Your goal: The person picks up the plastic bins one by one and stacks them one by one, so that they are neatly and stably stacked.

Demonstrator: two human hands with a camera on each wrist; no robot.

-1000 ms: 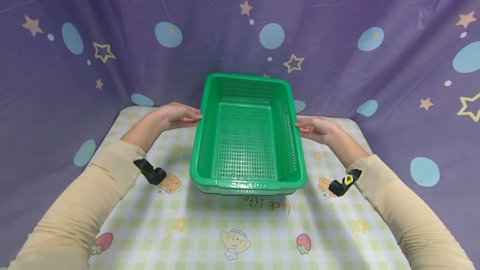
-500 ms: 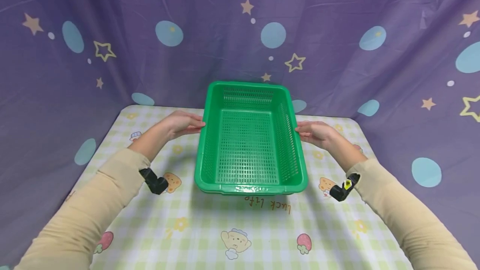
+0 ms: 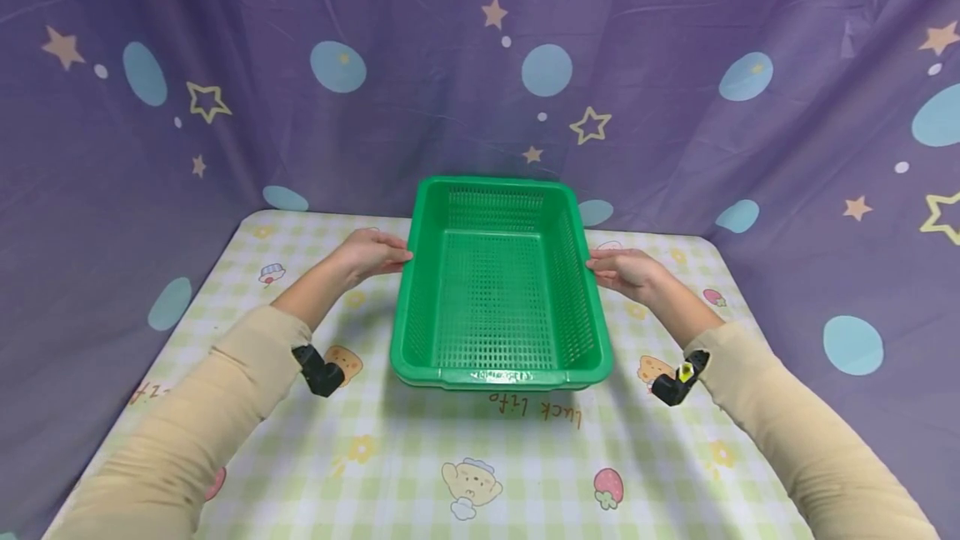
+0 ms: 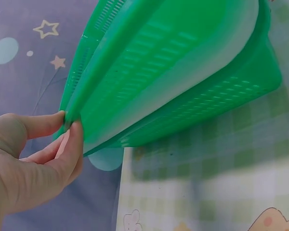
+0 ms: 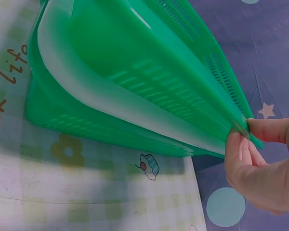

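A green plastic basket with perforated walls and floor is in the middle of the head view, its inside bare. My left hand pinches its left rim between thumb and fingers; in the left wrist view the left hand shows this grip from the side. On the opposite rim my right hand does likewise, and the right wrist view shows the right hand with thumb above and fingers below. Both wrist views show a second green basket beneath the upper one, with a whitish band between them.
A checked tablecloth with printed cartoons covers the table. Purple curtains with stars and ovals hang behind it and at both sides. A black wrist camera mount sticks out from the left sleeve, another mount from the right.
The basket's far rim has come down in the head view while the near rim stays almost in place. Both hands have moved lower and slightly inward, keeping their hold on the rim.
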